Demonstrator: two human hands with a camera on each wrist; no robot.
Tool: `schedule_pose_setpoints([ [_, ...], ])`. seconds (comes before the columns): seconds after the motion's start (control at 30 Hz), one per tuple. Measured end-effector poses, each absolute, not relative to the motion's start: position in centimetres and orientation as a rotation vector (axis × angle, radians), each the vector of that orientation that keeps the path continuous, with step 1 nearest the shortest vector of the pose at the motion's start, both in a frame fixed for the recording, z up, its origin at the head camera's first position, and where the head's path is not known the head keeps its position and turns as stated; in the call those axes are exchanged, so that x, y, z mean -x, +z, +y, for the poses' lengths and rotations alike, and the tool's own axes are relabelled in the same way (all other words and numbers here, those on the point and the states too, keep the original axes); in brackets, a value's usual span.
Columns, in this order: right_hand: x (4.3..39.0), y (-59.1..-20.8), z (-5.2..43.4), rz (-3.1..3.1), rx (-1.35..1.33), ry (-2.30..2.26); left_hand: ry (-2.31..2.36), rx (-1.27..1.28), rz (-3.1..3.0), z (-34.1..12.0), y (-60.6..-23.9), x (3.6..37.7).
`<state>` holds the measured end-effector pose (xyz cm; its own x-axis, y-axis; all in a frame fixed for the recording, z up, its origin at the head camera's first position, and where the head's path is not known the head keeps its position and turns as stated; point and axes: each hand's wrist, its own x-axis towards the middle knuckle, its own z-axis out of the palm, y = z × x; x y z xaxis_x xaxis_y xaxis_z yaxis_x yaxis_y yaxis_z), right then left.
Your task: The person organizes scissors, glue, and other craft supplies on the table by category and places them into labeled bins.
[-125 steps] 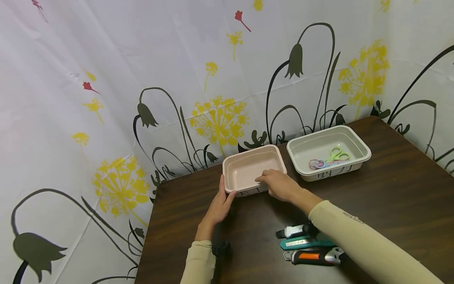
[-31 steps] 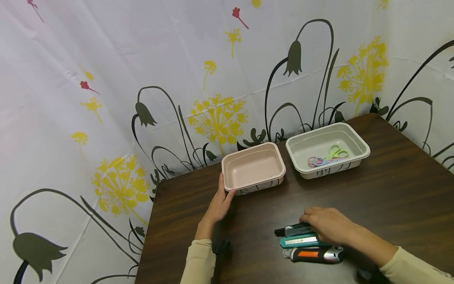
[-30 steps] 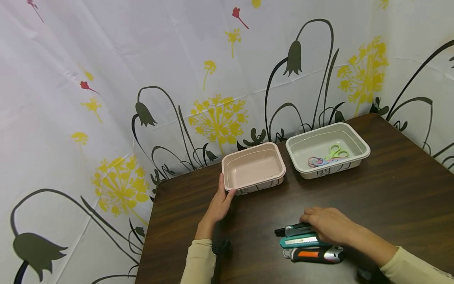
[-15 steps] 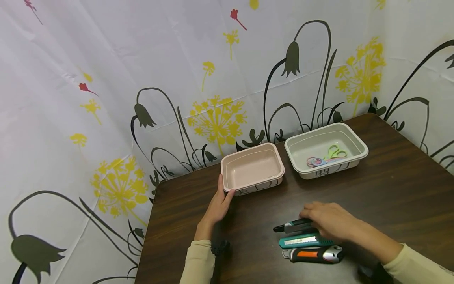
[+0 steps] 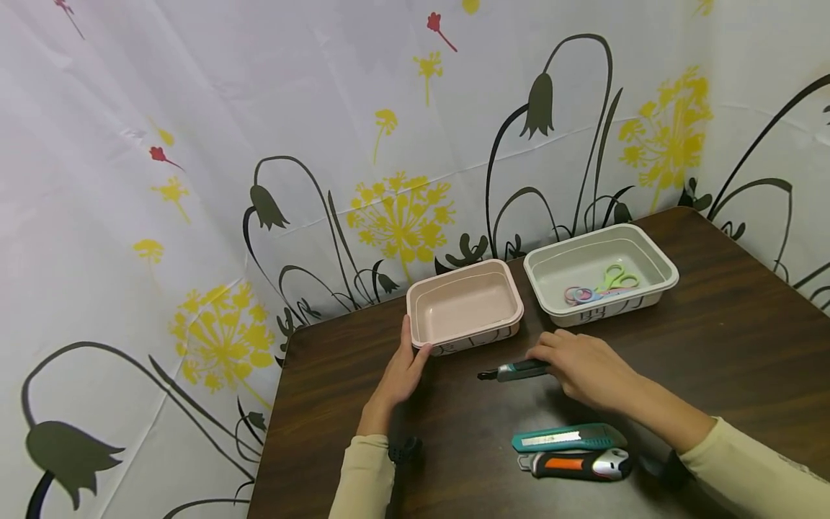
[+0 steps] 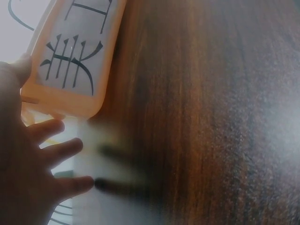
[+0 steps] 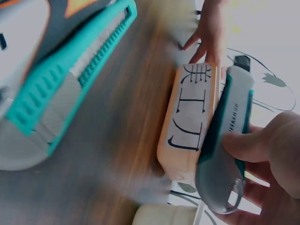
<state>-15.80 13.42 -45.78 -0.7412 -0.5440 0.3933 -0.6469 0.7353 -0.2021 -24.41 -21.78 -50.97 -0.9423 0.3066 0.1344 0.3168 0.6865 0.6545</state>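
My right hand (image 5: pixel 586 367) holds a grey and dark-green utility knife (image 5: pixel 515 371) above the table, its black end pointing left. In the right wrist view, the thumb lies along the body of that knife (image 7: pixel 227 136). My left hand (image 5: pixel 397 378) touches the front left corner of a pink plastic container (image 5: pixel 463 306), thumb at the front rim and straight fingers by the side. The left wrist view shows those fingers (image 6: pixel 63 152) spread. Two more utility knives lie in front: a teal one (image 5: pixel 570 437) and a black-orange one (image 5: pixel 573 466). Nothing lies inside the pink container.
Right of the pink container stands a pale grey container (image 5: pixel 564 270) with green scissors (image 5: pixel 617 277) and pink-blue scissors (image 5: pixel 586 295) inside. Both containers have black characters on their fronts. A flower-print curtain (image 5: pixel 311 94) hangs behind the dark wooden table (image 5: pixel 324 404).
My right hand was at the pink container, then took hold of the grey-green utility knife beside the other two. It has lifted it up and away toward the containers. The left hand stays put.
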Motion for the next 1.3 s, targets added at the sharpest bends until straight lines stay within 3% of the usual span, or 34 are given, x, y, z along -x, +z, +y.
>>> schedule_pose_setpoints([
  [0.53,21.8,-46.1,10.1,-2.527,-0.727,0.371,-1.122,0.537,-2.878,-21.8,-51.0,24.5],
  [1.3,24.7,-47.1,6.9,-2.552,-0.858,0.275,-1.108,0.536,-2.858,-21.7,-51.2,24.5],
])
